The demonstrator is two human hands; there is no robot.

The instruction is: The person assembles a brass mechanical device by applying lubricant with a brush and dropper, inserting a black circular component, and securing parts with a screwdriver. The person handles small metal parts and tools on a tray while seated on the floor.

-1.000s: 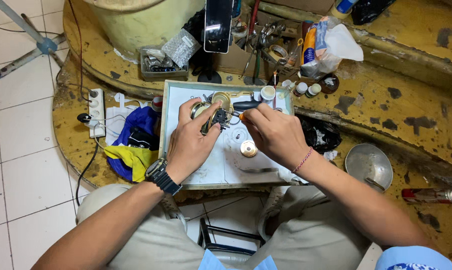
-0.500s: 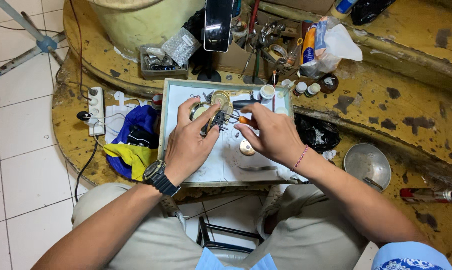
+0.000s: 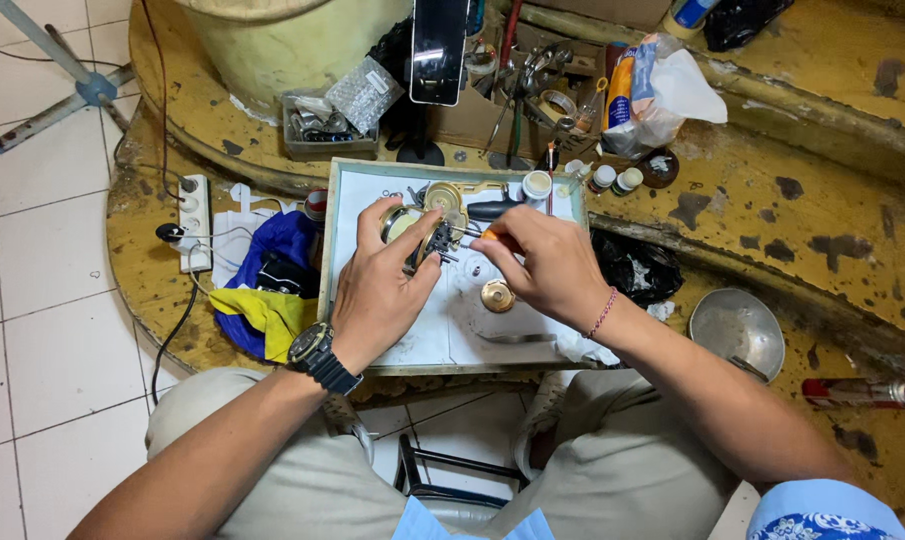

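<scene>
While the fan stand crosses the floor tiles at far left, a white power strip lies on the edge of the worn yellow bench, its black cable trailing down. Just right of it sits a crumpled blue and yellow cloth, touching the left wall of the white tray. Behind the tray stand a pale bucket, a small tin of metal parts and a phone on a stand.

The left hand, a black watch on its wrist, is closed around a small dark clockwork mechanism, holding it just above the upper middle of the tray, beside a brass ring. The right hand, wearing a pink bracelet, pinches an orange-handled screwdriver whose tip meets the mechanism. A brass disc lies on the tray below the two hands, near the right thumb. Small jars stand along the tray's far right corner.

Further right, a plastic bag lies near the back, a black bag sits just beside the tray, a steel bowl rests on the bench, and a red-handled tool lies at the far right edge.
</scene>
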